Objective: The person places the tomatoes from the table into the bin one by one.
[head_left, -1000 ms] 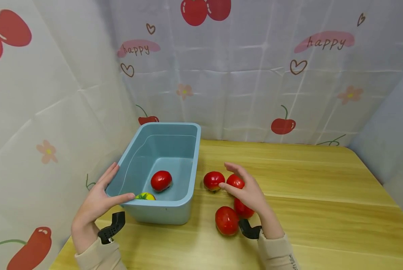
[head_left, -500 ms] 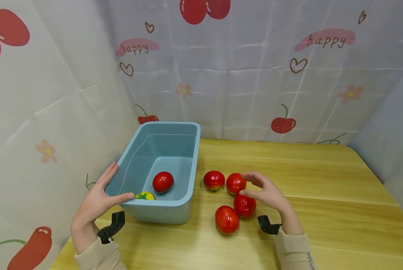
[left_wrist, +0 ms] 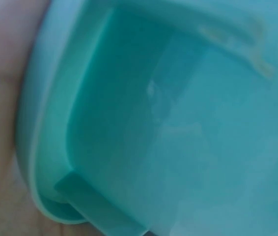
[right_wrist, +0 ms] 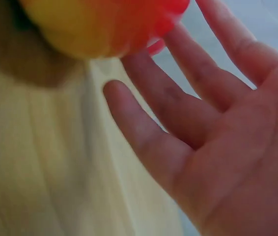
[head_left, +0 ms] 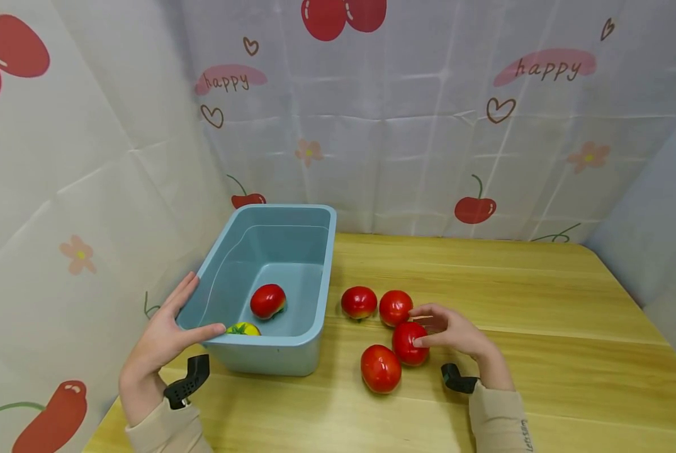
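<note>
In the head view, my left hand holds the near left corner of a light blue plastic bin, thumb over the front rim and fingers along the left side. The left wrist view is filled by the blurred bin wall. My right hand reaches from the right around a glossy red tomato, its thumb overlapping the near side. In the right wrist view, the fingers are extended, tips at the tomato's red and yellow underside. Inside the bin lie a red tomato and a yellow, green-leafed one.
Beside the reached-for tomato are three more red ones: a front tomato, a back tomato and a left tomato. All sit on the wooden table. A fruit-printed curtain stands behind and along the sides.
My right hand has moved right from over the tomatoes, then down around the right-hand one. The red tomato in the bin has rolled slightly. My left hand has stayed put.
</note>
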`<state>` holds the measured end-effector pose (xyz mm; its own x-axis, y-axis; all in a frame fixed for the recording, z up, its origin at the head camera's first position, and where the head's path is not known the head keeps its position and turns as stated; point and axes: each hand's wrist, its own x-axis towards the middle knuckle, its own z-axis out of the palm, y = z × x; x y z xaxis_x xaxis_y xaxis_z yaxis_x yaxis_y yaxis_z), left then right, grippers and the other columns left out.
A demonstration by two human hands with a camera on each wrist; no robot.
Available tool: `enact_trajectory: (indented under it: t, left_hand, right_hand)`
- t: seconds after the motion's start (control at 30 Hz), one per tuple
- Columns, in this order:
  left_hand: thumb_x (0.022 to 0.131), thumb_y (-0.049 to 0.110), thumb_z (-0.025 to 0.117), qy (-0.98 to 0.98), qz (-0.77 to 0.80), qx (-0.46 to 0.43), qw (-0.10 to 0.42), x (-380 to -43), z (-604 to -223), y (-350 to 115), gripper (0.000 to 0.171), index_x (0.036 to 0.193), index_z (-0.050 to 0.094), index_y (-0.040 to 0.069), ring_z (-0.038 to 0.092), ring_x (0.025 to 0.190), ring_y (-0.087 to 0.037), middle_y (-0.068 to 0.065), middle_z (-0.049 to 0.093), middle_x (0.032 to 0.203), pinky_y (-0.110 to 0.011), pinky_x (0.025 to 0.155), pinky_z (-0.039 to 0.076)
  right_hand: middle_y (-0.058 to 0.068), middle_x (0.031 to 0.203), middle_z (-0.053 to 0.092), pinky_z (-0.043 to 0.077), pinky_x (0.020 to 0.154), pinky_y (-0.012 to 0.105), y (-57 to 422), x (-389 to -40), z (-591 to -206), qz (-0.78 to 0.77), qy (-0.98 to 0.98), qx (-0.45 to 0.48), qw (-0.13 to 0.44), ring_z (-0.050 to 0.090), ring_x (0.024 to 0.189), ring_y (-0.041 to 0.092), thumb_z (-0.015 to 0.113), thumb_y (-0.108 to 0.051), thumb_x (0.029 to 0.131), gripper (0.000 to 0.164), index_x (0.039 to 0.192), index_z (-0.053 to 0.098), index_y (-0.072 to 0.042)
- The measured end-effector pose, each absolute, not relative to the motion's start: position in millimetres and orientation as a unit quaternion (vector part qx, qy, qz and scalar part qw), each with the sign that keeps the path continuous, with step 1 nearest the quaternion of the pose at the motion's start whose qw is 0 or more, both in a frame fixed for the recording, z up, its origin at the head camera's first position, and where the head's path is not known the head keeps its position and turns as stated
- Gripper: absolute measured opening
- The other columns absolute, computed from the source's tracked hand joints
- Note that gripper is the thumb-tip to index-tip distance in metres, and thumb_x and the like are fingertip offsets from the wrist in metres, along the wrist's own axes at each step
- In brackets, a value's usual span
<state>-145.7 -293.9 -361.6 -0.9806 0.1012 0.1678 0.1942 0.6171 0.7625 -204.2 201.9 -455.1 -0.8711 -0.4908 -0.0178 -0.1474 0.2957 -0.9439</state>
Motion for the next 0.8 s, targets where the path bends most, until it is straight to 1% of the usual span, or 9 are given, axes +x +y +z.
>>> enact_trajectory:
  t: [0.13,0.27,0.53,0.8]
  left_hand:
    - [0.077,0.024,0.078,-0.897,-0.43,-0.083,0.057,-146.0,-361.9,-294.0,0.096,0.151,0.018,0.011,0.014,0.136,-0.037,0.004,0.009,0.156,-0.07,0.095,0.024]
    - [0.077,0.024,0.078,-0.897,-0.432,-0.083,0.055,-145.4,-361.6,-293.9,0.096,0.151,0.018,0.011,0.013,0.137,-0.037,0.004,0.009,0.156,-0.07,0.095,0.024]
    - [0.077,0.026,0.078,-0.899,-0.428,-0.079,0.05,-143.5,-361.3,-294.1,0.096,0.151,0.018,0.012,0.013,0.137,-0.037,0.005,0.009,0.156,-0.069,0.095,0.024]
    - [0.077,0.026,0.078,-0.9,-0.425,-0.083,0.054,-145.1,-362.3,-294.5,0.096,0.151,0.018,0.012,0.014,0.137,-0.037,0.004,0.009,0.156,-0.069,0.096,0.024]
  right_hand:
    - [0.025,0.129,0.049,0.048,0.091,0.042,205.3,-205.2,-461.9,-0.572,0.769,-0.202,0.202,0.049,0.118,0.04,0.073,-0.01,0.08,0.056,0.127,0.048,0.003]
    - [0.023,0.129,0.049,0.048,0.089,0.039,207.1,-204.9,-466.3,-0.574,0.763,-0.194,0.224,0.05,0.117,0.037,0.073,-0.01,0.08,0.058,0.129,0.047,0.002]
    - [0.021,0.128,0.05,0.048,0.087,0.035,208.5,-202.3,-465.7,-0.568,0.768,-0.19,0.225,0.054,0.11,0.032,0.073,-0.012,0.08,0.058,0.13,0.047,0.001]
    - [0.021,0.125,0.052,0.05,0.084,0.035,210.4,-201.6,-458.8,-0.563,0.776,-0.19,0.21,0.056,0.106,0.03,0.073,-0.014,0.081,0.056,0.129,0.048,0.002]
